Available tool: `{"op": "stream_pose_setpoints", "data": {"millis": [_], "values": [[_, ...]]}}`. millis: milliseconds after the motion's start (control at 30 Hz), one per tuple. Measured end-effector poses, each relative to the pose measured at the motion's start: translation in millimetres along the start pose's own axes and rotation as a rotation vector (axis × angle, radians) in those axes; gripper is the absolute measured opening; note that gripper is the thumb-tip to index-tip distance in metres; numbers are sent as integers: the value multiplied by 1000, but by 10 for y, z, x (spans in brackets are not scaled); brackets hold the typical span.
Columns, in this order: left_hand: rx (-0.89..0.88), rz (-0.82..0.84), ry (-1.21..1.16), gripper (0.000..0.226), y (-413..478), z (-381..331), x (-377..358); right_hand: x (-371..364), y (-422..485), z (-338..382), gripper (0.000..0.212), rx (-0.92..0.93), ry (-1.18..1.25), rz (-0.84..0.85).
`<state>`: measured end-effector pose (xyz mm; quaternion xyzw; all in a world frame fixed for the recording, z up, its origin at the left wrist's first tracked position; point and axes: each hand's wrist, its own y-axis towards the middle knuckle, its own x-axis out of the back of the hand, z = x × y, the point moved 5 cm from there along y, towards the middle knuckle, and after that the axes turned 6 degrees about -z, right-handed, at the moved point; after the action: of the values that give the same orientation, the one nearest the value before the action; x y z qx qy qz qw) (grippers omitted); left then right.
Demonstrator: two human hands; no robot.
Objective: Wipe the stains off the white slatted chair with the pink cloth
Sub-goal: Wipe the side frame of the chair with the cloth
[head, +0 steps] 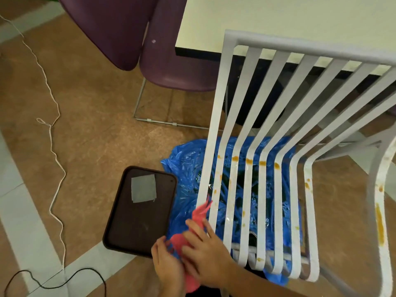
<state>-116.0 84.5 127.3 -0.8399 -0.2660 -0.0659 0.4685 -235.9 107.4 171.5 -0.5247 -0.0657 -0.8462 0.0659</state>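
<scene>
**A:** Where was the pink cloth (179,243)?

**B:** Bunched between both hands. The left hand (167,264) had its fingers curled round the lower end. The right hand (206,250) lay over the middle and gripped it, and a loose tip stuck out beyond its thumb.

**A:** And the white slatted chair (244,103)?

**B:** Just right of the right hand, whose thumb was against the outermost slat. Orange stains (248,161) dotted the slats ahead of that hand and further right.

**A:** Anything else around?

**B:** A blue plastic sheet (184,159) lay on the floor under the chair. Just left of the hands was a brown tray (137,228) with a grey square (143,188) on it. Well ahead stood a desk (278,18) and a purple chair (175,67).
</scene>
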Motion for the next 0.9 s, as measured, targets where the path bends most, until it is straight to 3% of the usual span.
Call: {"op": "stream_pose_setpoints", "data": {"millis": [267,367,467,567,633,733,800,900], "values": [[63,57,-33,23,-54,56,-47,48,232,-398,40,289,-90,5],[34,110,-15,16,-71,146,-38,327,719,-886,44,214,-129,-14],[-56,177,86,23,-117,134,-95,618,1209,-1377,45,100,-255,6],[-167,184,187,26,-303,-88,-242,760,1444,-1525,36,-9,-289,-85],[-319,178,259,34,-422,-209,-298,754,1413,-1462,36,-119,-280,-193],[-399,130,258,35,-474,-239,-316,639,1144,-1272,73,-587,31,-326],[-355,110,223,31,-495,-221,-332,390,912,-1003,87,-921,384,-260],[-175,-2,107,26,-386,-193,-175,60,580,-420,88,-1088,658,-262]]}}
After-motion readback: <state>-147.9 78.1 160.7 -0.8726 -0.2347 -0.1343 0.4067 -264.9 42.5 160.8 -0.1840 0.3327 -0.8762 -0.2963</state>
